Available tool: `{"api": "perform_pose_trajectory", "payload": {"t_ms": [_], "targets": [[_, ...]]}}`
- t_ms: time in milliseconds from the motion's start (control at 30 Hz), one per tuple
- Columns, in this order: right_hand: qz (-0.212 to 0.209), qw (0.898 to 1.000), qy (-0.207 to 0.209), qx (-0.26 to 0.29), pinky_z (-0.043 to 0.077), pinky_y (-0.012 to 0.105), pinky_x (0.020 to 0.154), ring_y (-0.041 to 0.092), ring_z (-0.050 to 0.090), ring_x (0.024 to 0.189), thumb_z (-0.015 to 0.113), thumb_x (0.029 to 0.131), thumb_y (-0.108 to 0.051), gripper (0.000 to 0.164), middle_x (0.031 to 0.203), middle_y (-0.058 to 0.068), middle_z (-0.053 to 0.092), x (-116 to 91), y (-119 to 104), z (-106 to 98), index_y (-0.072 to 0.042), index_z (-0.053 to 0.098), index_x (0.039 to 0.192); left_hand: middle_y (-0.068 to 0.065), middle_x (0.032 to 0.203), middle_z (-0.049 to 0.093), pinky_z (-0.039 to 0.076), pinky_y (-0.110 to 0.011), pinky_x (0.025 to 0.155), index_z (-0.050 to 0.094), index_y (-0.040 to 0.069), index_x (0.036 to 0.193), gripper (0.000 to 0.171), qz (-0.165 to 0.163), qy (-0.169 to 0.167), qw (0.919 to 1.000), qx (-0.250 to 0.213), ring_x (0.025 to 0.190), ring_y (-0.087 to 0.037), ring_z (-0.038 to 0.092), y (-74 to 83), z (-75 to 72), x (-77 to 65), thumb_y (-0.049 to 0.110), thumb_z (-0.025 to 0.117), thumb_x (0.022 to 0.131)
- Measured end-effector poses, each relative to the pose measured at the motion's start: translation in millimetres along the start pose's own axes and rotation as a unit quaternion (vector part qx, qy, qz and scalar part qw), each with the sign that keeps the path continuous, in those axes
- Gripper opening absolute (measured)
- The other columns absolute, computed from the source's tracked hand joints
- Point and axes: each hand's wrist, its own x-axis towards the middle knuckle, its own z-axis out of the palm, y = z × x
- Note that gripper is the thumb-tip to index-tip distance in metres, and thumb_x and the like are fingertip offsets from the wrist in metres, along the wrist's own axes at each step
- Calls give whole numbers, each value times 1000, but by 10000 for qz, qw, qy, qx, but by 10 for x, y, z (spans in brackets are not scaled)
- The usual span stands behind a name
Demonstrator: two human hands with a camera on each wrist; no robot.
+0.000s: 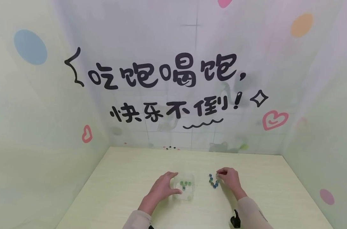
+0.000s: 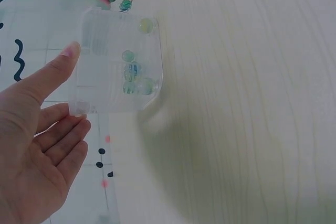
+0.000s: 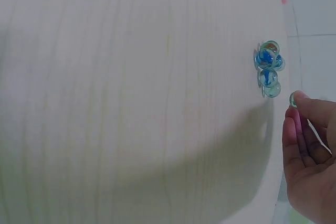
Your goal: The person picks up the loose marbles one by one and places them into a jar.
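My left hand [image 1: 161,188] is at the left side of a clear plastic box [image 2: 100,51], thumb at one corner and fingers at the other, holding it. Several glass marbles [image 2: 131,70] lie inside, some greenish and one with blue in it. To the right of the box, my right hand [image 1: 231,179] pinches a greenish marble [image 3: 293,99] between thumb and fingertips. Just beside that hand, a loose cluster of glass marbles [image 3: 268,77] with blue, green and orange swirls rests on the table.
The pale wood-grain table [image 1: 119,178] ends against a printed back wall [image 1: 162,38] with large black lettering. Similar sheets stand along both sides. A small black object [image 1: 235,220] shows beside the right sleeve [image 1: 252,213].
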Motion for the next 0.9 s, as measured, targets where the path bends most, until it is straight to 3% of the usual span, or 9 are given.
{"api": "perform_pose_trajectory", "payload": {"t_ms": [167,467,900], "targets": [[-24,10000,54,-14,55,27,71,20,66,82,73,86,-1,9,92,14,75,-4,3,-19,0,75,94,-18,140,57,52,-54,101,56,5,139,78,-15,22,10000,38,123,-40,57,-5,4,8,36,87,75],[21,10000,58,-31,58,37,77,22,67,83,72,86,0,10,94,16,74,-37,5,-70,1,75,96,-17,139,57,52,-54,101,55,6,139,77,-67,-33,10000,-19,123,-40,57,10,2,5,35,86,76],[-124,9998,155,-12,56,28,71,20,67,82,72,86,-1,9,92,14,75,-74,-19,-119,0,75,94,-18,140,57,52,-56,100,55,5,140,77,-25,-23,10000,-9,123,-41,56,7,9,3,35,86,76]]}}
